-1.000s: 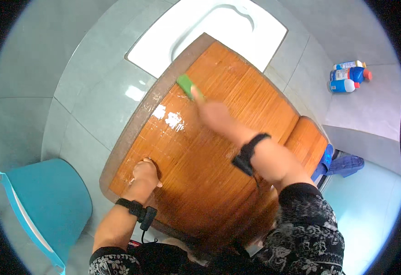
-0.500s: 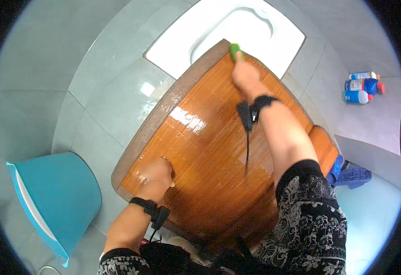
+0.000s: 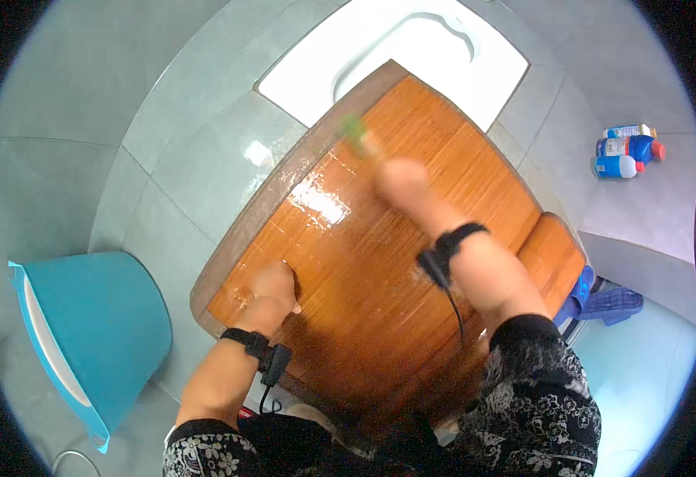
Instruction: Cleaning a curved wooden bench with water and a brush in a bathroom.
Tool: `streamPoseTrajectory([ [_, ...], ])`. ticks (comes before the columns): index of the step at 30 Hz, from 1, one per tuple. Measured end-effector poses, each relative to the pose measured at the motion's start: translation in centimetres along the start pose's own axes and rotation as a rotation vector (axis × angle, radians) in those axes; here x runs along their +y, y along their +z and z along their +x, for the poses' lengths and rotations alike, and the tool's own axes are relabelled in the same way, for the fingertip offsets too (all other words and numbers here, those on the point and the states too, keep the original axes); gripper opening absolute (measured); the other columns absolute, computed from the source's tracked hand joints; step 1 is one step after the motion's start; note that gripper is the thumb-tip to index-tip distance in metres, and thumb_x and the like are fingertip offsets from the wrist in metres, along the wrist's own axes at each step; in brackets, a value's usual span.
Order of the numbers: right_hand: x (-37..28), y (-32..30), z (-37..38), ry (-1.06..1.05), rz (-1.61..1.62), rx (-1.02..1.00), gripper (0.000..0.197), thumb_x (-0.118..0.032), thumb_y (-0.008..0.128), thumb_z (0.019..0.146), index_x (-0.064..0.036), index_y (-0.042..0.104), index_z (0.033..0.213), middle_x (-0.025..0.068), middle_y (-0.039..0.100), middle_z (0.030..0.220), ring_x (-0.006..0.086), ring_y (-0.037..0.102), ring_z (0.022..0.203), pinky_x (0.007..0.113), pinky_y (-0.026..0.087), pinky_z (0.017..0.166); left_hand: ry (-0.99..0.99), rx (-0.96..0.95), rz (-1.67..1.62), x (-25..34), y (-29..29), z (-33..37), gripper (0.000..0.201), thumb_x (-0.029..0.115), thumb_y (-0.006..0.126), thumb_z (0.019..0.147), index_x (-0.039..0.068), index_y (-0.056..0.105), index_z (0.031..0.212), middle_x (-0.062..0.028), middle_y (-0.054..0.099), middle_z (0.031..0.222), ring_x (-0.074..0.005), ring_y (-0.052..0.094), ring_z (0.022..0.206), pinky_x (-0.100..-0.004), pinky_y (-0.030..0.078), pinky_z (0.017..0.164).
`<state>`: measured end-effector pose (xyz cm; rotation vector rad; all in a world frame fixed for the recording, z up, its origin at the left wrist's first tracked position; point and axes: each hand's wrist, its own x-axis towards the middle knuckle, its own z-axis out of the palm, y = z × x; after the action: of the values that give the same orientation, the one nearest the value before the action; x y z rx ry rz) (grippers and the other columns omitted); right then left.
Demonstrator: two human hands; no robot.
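Observation:
A wet, shiny bamboo mat with a brown cloth border spreads out in front of me, one side part folded or bent at the right. My right hand, smeared by motion, grips a small green brush by its pale handle. The brush's blurred green head is over the mat's left border, near the far corner. My left hand rests on the mat's near left part. Its fingers are mostly hidden behind the back of the hand. Both wrists wear black straps with small devices and cables.
Beyond the mat's far corner is a white squat toilet set in grey tiles. A teal tub stands at the left. Several bottles are by the right wall, with blue slippers on the floor nearer to me.
My right hand has swept the green brush from the mat's far corner leftward and nearer, to the left border. My left hand has stayed nearly in place.

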<state>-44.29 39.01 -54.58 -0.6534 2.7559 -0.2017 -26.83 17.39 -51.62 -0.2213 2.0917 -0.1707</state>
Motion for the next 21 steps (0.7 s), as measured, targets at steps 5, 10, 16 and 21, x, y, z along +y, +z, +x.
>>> streamPoseTrajectory([
  [5,0.2,1.3,-0.3,0.165,0.083,0.0,0.03,-0.021,0.039,0.085,-0.0017,0.057,0.099,0.0163,0.062,0.084,0.0284,0.061,0.075,0.039,0.049,0.061,0.048,-0.022,-0.048,0.5,-0.6,0.2,0.085,0.033,0.083,0.045,-0.006,0.04,0.107,-0.0192,0.053,0.104,-0.028,0.053,0.099,-0.0315,0.046,0.08],
  [10,-2.4,2.1,-2.2,0.145,0.056,-0.085,0.021,-0.019,0.047,0.079,-0.0031,0.061,0.082,0.0148,0.061,0.076,0.0271,0.061,0.07,0.041,0.048,0.06,0.08,0.053,-0.091,0.1,-0.3,-0.4,0.085,0.029,0.084,0.044,-0.004,0.04,0.109,-0.0183,0.053,0.105,-0.03,0.052,0.101,-0.0346,0.045,0.082],
  [16,-10.0,4.7,-6.2,0.01,0.023,-0.233,0.024,-0.014,0.04,0.081,-0.0018,0.061,0.08,0.0188,0.061,0.079,0.0288,0.06,0.078,0.043,0.047,0.067,0.12,0.161,-0.188,-0.9,1.3,-0.9,0.074,0.027,0.083,0.042,-0.006,0.046,0.097,-0.0229,0.053,0.1,-0.0342,0.052,0.095,-0.0372,0.044,0.081],
  [21,-6.3,0.7,-4.8,0.28,0.155,-0.23,0.025,-0.015,0.039,0.082,-0.0041,0.062,0.082,0.0184,0.061,0.079,0.0275,0.061,0.075,0.042,0.048,0.065,0.34,0.168,-0.372,-4.9,2.0,-1.4,0.061,0.023,0.075,0.059,-0.004,0.044,0.105,-0.0243,0.049,0.106,-0.0344,0.049,0.099,-0.0369,0.041,0.085],
])
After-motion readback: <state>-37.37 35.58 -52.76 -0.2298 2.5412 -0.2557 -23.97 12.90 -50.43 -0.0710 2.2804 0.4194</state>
